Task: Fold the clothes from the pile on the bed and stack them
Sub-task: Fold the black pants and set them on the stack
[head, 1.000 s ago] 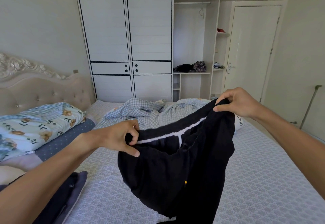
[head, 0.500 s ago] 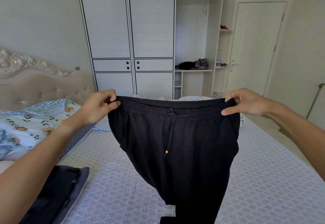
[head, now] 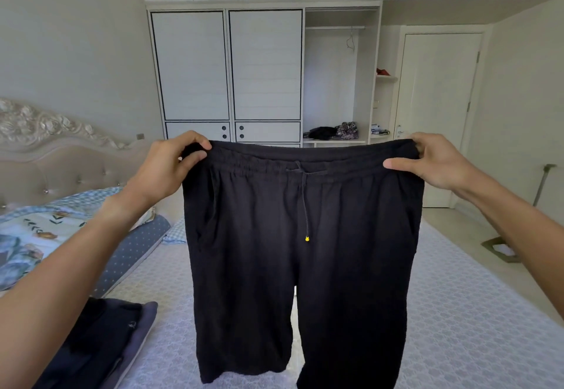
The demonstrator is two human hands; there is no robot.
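Head view: the black pants (head: pixel 302 251) hang in the middle of the frame, above the bed (head: pixel 457 312). The left hand (head: pixel 164 169) and right hand (head: pixel 433 160) pinch the waistband corners, fingers curled. The pants look soft, light and floppy; the waistband is the best place to hold.

**Black trousers against a pale room**

The trousers (head: pixel 302 251) are plain black, with a black drawstring ending in a small yellow bead (head: pixel 307 238). Behind them, the wardrobe (head: pixel 225 65) is white with thin black outlines around its door panels and black round pulls. Below the trousers, the mattress cover (head: pixel 457 321) is pale lavender-grey with a small repeating geometric quilted pattern. Left of the trousers, the stack of folded clothes (head: pixel 100 346) is black over grey-purple, the quilt (head: pixel 33 236) is light blue and white with orange flowers and dark leaves, and the bolster (head: pixel 134 245) is slate blue with pale dots.
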